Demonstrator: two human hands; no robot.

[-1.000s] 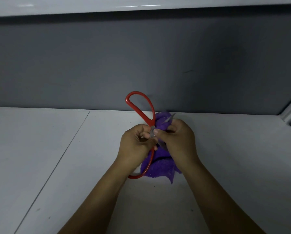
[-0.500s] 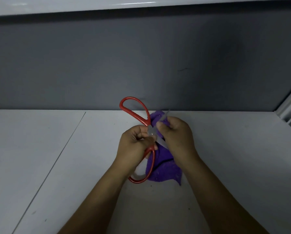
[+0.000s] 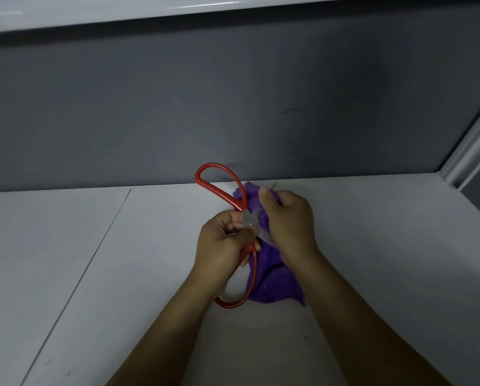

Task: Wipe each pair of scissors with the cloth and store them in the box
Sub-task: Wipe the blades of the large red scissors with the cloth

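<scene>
1 pr of scissors (image 3: 249, 220), red-handled, is being held over the white tabletop (image 3: 122, 260), opened wide. Its 2 loop handles are pointing apart, 1 up & away, 1 back toward the person. L hand (image 3: 222, 246) is gripping the scissors at the pivot & nearer handle, fingers curled round. Just right of the scissors, R hand (image 3: 291, 224) is pinching 1 purple cloth (image 3: 272, 282) around 1 blade, w/ the tip poking out past the thumb. The 2nd blade is running under that hand. Cloth's loose end is drooping beside the nearer handle; whether it's touching the tabletop, can't tell. Behind the scissors 1 grey wall panel (image 3: 233, 107) is standing.
</scene>
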